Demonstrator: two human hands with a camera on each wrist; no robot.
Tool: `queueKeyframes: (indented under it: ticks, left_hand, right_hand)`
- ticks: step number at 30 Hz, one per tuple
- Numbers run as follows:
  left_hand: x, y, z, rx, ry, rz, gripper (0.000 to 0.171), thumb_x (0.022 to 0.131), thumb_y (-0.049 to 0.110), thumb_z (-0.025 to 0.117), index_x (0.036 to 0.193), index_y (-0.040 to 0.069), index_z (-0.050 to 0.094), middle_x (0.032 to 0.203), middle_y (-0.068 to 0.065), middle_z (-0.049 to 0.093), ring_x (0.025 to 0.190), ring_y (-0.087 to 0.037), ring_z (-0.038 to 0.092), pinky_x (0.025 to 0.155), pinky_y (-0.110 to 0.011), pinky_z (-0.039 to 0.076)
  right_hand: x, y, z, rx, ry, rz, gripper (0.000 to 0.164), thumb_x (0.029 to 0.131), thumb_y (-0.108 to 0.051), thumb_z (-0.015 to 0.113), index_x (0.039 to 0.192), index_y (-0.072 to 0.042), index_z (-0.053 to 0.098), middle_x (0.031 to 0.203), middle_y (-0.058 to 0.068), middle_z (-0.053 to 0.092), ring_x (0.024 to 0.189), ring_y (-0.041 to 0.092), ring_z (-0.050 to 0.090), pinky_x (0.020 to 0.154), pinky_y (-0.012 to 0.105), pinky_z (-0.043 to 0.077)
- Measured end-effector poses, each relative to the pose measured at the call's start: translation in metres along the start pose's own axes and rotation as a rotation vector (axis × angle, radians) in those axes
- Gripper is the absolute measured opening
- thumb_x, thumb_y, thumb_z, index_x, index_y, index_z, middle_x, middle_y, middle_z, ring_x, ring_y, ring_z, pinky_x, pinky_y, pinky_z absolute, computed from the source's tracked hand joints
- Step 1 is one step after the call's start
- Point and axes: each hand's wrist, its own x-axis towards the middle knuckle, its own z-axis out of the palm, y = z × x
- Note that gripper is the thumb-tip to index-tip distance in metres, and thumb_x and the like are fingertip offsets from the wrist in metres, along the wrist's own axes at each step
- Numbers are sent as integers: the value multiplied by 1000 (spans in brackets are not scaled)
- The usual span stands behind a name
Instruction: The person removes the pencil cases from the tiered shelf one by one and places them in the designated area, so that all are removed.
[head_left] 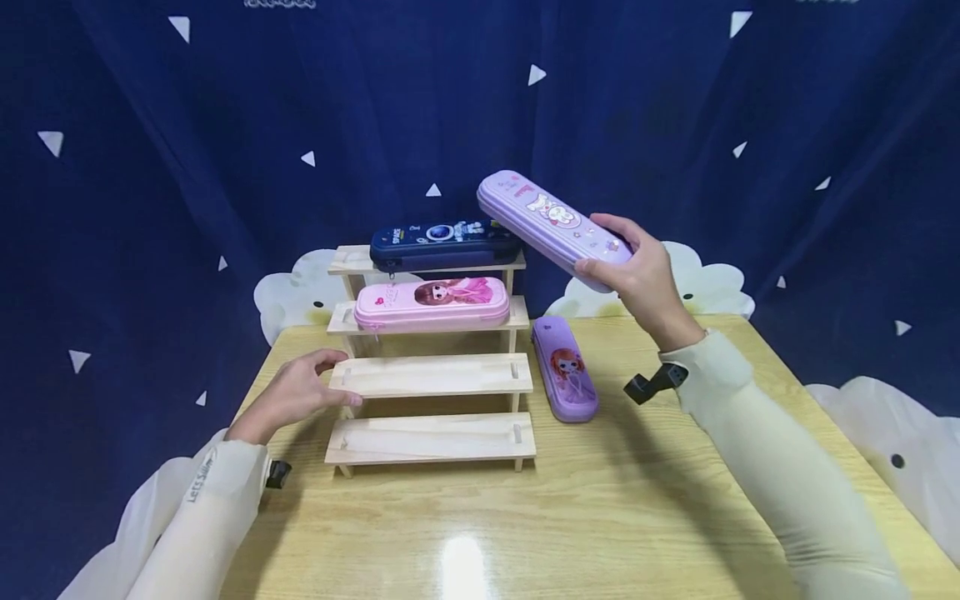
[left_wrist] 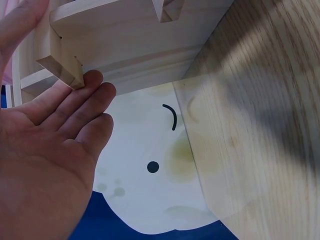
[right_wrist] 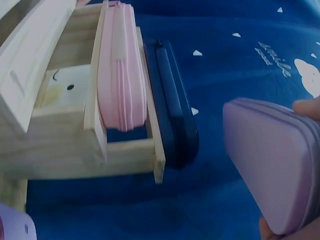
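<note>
Head view: right hand grips long lilac zip pencil case aloft, right of stepped wooden display rack. Left hand, fingers relaxed, steadies rack's third step. Best keep case level and rack braced.

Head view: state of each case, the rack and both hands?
Lilac case: held aloft, tilted, by right hand.
Navy case: top step.
Pink case: second step.
Purple case: flat on table.
Rack: lower steps bare.
Left hand: touching rack.

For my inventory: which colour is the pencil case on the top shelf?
Dark navy pencil case, clearest in head view.
</note>
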Motion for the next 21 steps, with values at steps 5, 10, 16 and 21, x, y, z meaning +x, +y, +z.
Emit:
queueKeyframes:
  ticks: [5, 10, 16, 21]
  left_hand:
    - [0, 0, -1, -6, -7, 6, 82, 72, 42, 91, 137, 4, 58, 138, -21, 63, 130, -40, 57, 109, -55, 46]
    - [0, 0, -4, -13, -12, 3, 85, 72, 44, 90, 139, 4, 56, 140, -21, 61, 132, -40, 56, 110, -55, 45]
    - [2, -1, -2, -23, -16, -4, 84, 73, 42, 90, 140, 4, 56, 142, -21, 60, 133, -40, 55, 111, -55, 45]
    - [2, -2, -2, -23, -14, -9, 85, 72, 41, 91, 139, 3, 56, 141, -22, 61, 132, -40, 56, 111, -55, 45]
  right_hand:
    - [-2, 11, -11, 4, 111, 31, 64, 85, -18, 79, 145, -16, 55, 138, 12, 55, 112, 17, 55, 77, 13, 55]
    - [-5, 26, -22, 2, 207, 77, 66, 84, -20, 80, 145, -16, 54, 134, 8, 56, 109, 13, 55, 74, 12, 55]
    - [-7, 50, -36, 63, 307, 129, 66, 83, -13, 79, 144, -10, 55, 128, 2, 56, 108, 10, 54, 78, 8, 51]
    - [-10, 70, -44, 43, 353, 195, 65, 83, -14, 78, 144, -13, 55, 131, 2, 55, 110, 10, 52, 78, 8, 50]
